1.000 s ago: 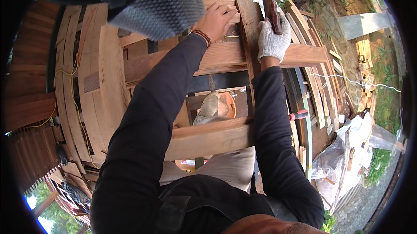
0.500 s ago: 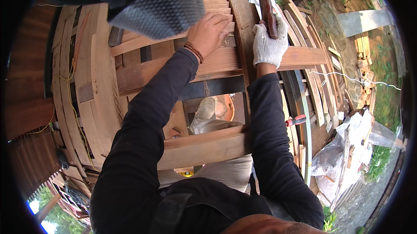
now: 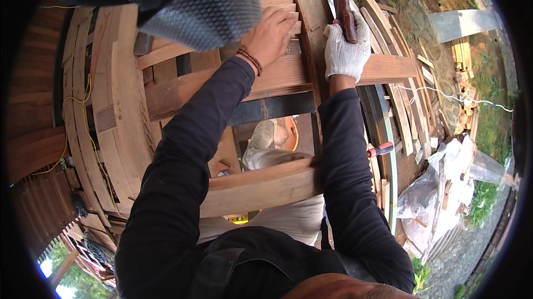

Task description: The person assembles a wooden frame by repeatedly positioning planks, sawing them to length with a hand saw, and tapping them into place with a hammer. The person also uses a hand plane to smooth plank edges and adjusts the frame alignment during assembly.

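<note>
My left hand (image 3: pixel 269 35), bare with a brown bead bracelet at the wrist, presses on the row of wooden slats (image 3: pixel 275 0), its bent fingers over the slat near their right ends. The thumb is hidden. Just right of it a long thick plank (image 3: pixel 308 13) runs away from me. Beyond that plank my right hand (image 3: pixel 347 54), in a white knit glove, is closed around the brown wooden handle of what looks like a handsaw (image 3: pixel 347 18). Its narrow dark blade points away and leaves the view at the top; its teeth do not show.
A grey textured strap (image 3: pixel 202 13) covers part of the upper left. A thick wooden beam (image 3: pixel 261 187) crosses before my body. A red-handled screwdriver (image 3: pixel 381 149) lies right of my forearm. Stacked boards (image 3: pixel 397 99) and plastic sheeting (image 3: pixel 427 193) are at right; a yellow cord (image 3: pixel 89 121) trails at left.
The view has shifted slightly. My left hand keeps its place on the slats, its fingers nearly unchanged. My right hand still grips the handsaw, tilted a little differently.
</note>
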Tool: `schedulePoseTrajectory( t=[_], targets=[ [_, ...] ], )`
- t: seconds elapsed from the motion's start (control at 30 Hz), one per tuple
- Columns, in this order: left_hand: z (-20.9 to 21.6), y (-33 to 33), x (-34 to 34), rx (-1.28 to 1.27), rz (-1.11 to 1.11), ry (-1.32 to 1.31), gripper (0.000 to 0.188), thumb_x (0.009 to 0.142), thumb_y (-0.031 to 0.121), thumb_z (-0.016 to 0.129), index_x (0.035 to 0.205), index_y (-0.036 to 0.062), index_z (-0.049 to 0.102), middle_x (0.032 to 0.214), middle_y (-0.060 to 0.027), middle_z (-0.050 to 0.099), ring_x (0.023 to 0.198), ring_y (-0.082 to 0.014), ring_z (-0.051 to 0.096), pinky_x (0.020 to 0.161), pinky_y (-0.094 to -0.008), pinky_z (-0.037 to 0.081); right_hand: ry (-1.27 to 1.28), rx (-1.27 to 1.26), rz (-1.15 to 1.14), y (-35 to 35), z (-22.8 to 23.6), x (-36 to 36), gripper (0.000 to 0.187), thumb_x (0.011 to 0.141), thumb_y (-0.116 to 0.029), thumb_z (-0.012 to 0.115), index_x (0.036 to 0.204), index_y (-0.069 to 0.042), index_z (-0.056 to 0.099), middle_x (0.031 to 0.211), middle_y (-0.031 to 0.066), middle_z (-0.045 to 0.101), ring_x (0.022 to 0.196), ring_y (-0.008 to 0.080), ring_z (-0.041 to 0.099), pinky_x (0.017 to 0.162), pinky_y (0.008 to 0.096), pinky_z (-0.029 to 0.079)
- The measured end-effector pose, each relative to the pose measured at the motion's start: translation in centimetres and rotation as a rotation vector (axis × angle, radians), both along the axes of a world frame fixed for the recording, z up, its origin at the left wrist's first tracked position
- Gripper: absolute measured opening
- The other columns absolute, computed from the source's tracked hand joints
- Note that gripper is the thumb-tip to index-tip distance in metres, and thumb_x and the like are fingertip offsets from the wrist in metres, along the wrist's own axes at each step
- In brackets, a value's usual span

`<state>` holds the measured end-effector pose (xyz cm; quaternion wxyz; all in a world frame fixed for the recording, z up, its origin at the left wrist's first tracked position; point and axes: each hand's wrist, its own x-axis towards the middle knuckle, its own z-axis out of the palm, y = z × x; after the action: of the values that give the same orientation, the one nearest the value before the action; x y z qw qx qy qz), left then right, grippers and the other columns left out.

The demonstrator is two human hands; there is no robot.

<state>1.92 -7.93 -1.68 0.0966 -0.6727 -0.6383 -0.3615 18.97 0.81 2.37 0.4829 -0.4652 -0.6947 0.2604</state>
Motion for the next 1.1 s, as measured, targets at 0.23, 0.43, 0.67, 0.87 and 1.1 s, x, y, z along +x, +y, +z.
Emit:
schedulePoseTrajectory(
  t=[0.23,0.43,0.67,0.87,1.1],
  targets=[
    [-0.2,0.0,0.0,-0.036,-0.046,-0.024,0.039,0.08,0.011,0.079,0.119,0.0055,0.075,0.116,-0.0043,0.07,0.114,-0.0276,0.061,0.1,-0.0428,0.048,0.052,-0.089,-0.025,-0.2,-0.1,0.1,0.043,0.088,-0.012,0.079,0.128,-0.004,0.064,0.12,0.0173,0.072,0.106,0.032,0.072,0.095,0.0375,0.054],
    [-0.1,-0.3,0.4,-0.015,0.022,0.001,0.039,0.082,0.017,0.081,0.121,0.0096,0.075,0.116,-0.0038,0.069,0.114,-0.0266,0.06,0.097,-0.0437,0.049,-0.024,-0.054,-0.035,-0.5,0.6,0.0,0.044,0.089,-0.014,0.079,0.129,-0.005,0.063,0.118,0.0172,0.074,0.105,0.032,0.074,0.095,0.038,0.055],
    [0.2,-5.3,-2.4,-0.134,0.233,-0.024,0.038,0.083,0.023,0.083,0.119,0.0112,0.076,0.108,-0.006,0.065,0.108,-0.0296,0.059,0.093,-0.0434,0.049,0.021,0.039,-0.019,0.3,-0.3,0.1,0.047,0.089,-0.019,0.077,0.132,-0.006,0.064,0.121,0.0177,0.074,0.111,0.0345,0.073,0.097,0.0393,0.055],
    [0.2,-5.4,-3.2,-0.1,0.137,-0.072,0.037,0.084,0.02,0.081,0.118,0.0055,0.076,0.1,-0.0121,0.061,0.1,-0.0333,0.057,0.089,-0.045,0.048,-0.029,-0.022,-0.026,-0.6,1.2,0.1,0.047,0.089,-0.02,0.078,0.131,-0.004,0.063,0.119,0.0192,0.074,0.109,0.0359,0.072,0.096,0.04,0.055],
    [0.5,-5.2,-3.8,-0.134,0.071,-0.105,0.038,0.083,0.018,0.082,0.117,0.0027,0.076,0.096,-0.013,0.059,0.095,-0.0332,0.056,0.087,-0.0441,0.048,0.116,-0.106,-0.047,-0.4,1.4,0.1,0.044,0.087,-0.012,0.079,0.127,-0.001,0.064,0.111,0.0154,0.074,0.098,0.0265,0.073,0.091,0.0358,0.055]
  ],
)
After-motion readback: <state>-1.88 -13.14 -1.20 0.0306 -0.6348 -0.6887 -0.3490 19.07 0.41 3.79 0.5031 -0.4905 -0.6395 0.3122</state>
